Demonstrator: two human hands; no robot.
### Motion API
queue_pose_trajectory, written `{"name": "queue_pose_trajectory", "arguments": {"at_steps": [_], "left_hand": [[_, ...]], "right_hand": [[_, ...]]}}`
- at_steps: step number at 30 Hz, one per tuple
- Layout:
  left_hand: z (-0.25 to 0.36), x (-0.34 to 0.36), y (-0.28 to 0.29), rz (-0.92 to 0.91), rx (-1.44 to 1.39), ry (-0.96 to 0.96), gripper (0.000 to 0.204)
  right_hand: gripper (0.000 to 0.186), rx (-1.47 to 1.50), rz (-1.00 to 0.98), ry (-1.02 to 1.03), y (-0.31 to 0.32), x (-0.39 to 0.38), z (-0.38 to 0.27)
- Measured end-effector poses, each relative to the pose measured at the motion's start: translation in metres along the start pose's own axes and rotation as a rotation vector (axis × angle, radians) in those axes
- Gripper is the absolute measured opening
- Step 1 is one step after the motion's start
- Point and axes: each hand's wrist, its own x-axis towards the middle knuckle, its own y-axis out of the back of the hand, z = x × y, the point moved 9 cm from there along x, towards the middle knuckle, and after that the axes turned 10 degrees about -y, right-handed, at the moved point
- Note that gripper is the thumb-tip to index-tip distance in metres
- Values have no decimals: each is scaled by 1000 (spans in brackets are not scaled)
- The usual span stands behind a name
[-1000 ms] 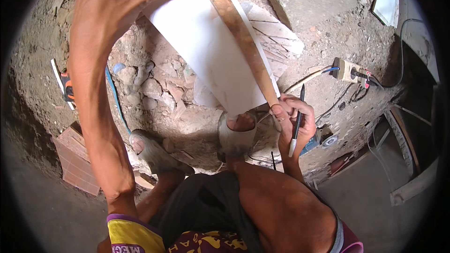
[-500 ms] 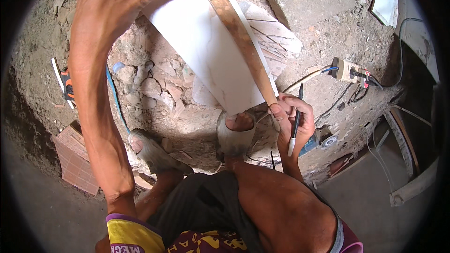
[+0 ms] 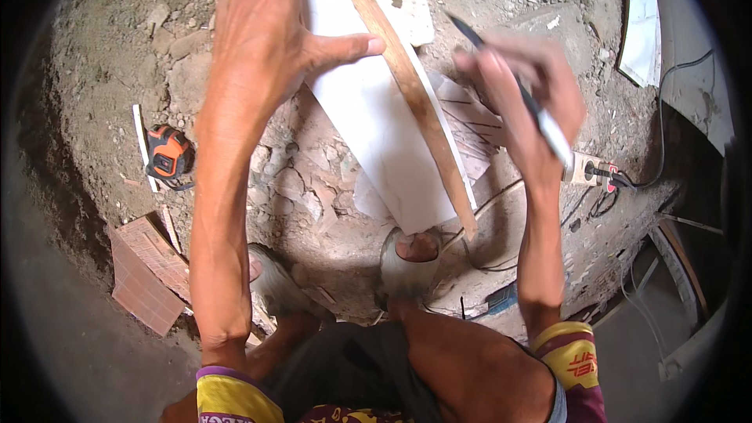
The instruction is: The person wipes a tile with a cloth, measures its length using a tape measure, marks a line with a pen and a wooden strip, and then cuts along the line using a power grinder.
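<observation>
Pen (image 3: pixel 534 106) (slanted) — in right hand (image 3: pixel 558 94)

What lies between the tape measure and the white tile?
In the head view, your left forearm crosses between them, with broken rubble on the side nearer the tile.

Matt wooden strip (image 3: pixel 423 113); smooth, perhaps glazed, tile (image 3: pixel 376 121)
</observation>
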Motion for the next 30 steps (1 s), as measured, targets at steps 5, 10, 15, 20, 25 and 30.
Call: {"name": "queue_pose_trajectory", "arguments": {"at_steps": [5, 10, 15, 20, 25, 30], "left_hand": [[7, 1, 6, 55, -11, -26, 126], [11, 1, 9, 62, -8, -12, 117], [6, -2, 1, 99, -12, -93, 115], [4, 2, -1, 75, -25, -58, 115], [17, -5, 8, 187, 26, -165, 117], [17, 1, 6, 72, -39, -76, 118]], "right_hand": [[15, 183, -169, 72, -68, 97, -57], [16, 201, -197, -2, -96, 121, -58], [17, 98, -183, -51, -102, 118, -61], [17, 184, -211, -65, -102, 119, -59], [18, 74, -195, -27, -104, 121, -65], [23, -56, -199, 124, -98, 122, -71]]}}
